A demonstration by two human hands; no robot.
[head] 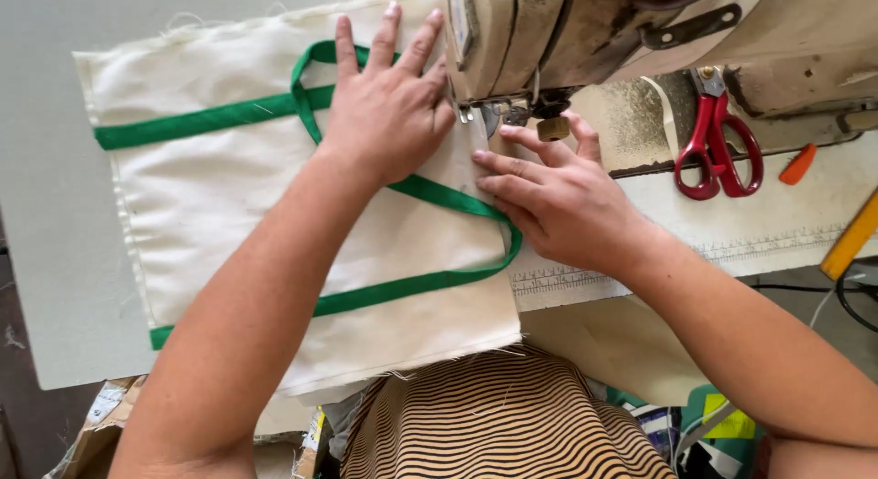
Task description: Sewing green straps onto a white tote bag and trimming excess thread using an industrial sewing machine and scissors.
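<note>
The cream canvas panel (229, 232) lies flat on the grey worktop (46, 214), its right edge pushed under the head of the old beige sewing machine (640, 31), with a green strap (393, 291) stitched across it and looping round near the needle. From where I stand it looks like light but fairly firm cloth: limp enough to fold or bunch if pulled carelessly, rough enough not to slide about by itself, and frayed along its raw edges, so I judge it is best handled with flat palms pressing down and steering rather than by pinching a corner. The strap seems thicker and stiffer than the canvas and makes a good line to guide along. The left hand (389, 104) is spread wide, fingers fanned and palm down on the cloth over the upper run of the strap, gripping nothing. The right hand (549, 200) lies flatter and narrower, fingers stretched out together, tips pressing the edge of the fabric just beside the presser foot (498, 113), also closed round nothing. Red-handled scissors (718, 150) rest on the machine bed to the right, well apart from both hands, near an orange tool (798, 165) and a yellow ruler (852, 236).
</note>
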